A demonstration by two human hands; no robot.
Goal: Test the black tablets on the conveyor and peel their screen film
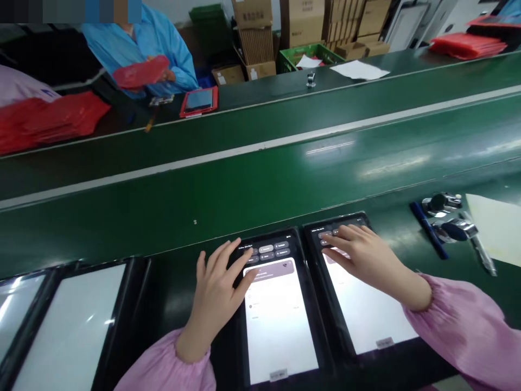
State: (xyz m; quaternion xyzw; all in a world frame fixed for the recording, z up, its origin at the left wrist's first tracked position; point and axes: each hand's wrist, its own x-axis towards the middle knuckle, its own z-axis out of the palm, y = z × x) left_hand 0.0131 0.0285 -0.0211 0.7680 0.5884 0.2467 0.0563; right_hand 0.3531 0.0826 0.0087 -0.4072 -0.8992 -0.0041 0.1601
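Note:
Two black tablets lie side by side in front of me, screens lit white. My left hand (217, 290) rests with fingers spread on the upper left corner of the middle tablet (277, 320), fingertips touching its screen near a row of grey buttons. My right hand (360, 252) lies flat with fingers stretched over the top of the right tablet (366, 315), touching its screen. Neither hand holds anything. Both wrists wear pink sleeves.
Two more lit tablets (69, 331) lie at the left. A green conveyor belt (285, 174) runs beyond. A blue pen (429, 231), shiny metal tools (445, 214) and a white sheet (499, 228) lie at right. A person in blue (150, 49) works opposite, beside red bags (49, 119).

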